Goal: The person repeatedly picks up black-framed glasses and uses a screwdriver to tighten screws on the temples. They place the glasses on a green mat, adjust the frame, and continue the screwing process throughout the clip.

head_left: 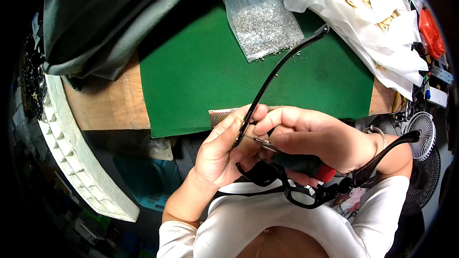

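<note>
Black eyeglasses (270, 77) are in my hands at the near edge of the green mat (191, 86). My left hand (216, 156) is closed on them, thumb and fingers pinching around one hinge. From there one temple arm points up over the mat. The rest of the frame hangs below my hands, and its other temple stretches right past my forearm. In my right hand (318, 136) is a screwdriver (302, 163) with a dark green and red handle. Its thin shaft points left to the hinge, where my fingers partly hide the tip.
A clear plastic bag (263, 26) of tiny silvery screws lies on the mat, with several loose ones beside it. White wrapping (344, 33) with gold-coloured parts fills the far right. A dark bag (110, 19), a white foam strip (81, 157) and a fan (420, 136) flank the table.
</note>
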`<state>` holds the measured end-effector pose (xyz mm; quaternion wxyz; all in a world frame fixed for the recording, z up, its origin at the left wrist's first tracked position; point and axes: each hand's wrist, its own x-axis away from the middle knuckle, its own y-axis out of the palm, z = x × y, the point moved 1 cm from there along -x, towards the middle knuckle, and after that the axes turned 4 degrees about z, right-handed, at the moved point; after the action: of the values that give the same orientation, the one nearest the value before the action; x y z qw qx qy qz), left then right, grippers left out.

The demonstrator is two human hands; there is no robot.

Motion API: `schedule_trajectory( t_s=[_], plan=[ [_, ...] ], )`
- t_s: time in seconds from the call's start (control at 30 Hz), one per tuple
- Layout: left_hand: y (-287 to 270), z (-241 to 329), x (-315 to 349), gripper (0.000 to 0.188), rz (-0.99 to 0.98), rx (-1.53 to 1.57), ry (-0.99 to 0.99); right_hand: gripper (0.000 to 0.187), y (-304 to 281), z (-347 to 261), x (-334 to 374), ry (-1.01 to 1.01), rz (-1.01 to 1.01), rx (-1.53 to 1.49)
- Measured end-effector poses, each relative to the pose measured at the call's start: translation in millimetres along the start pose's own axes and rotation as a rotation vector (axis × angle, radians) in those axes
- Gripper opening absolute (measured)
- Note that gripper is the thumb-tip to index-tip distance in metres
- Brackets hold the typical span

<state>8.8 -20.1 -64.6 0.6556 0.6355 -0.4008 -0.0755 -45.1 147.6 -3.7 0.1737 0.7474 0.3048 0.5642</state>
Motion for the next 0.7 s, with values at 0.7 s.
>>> schedule_trajectory(
  t_s=[0.7],
  plan=[
    [8.0, 42.4, 13.7, 0.035, 0.112, -0.108, 0.302, 0.029, -38.2, 3.4, 6.4, -0.318, 0.233, 0.346]
  ],
)
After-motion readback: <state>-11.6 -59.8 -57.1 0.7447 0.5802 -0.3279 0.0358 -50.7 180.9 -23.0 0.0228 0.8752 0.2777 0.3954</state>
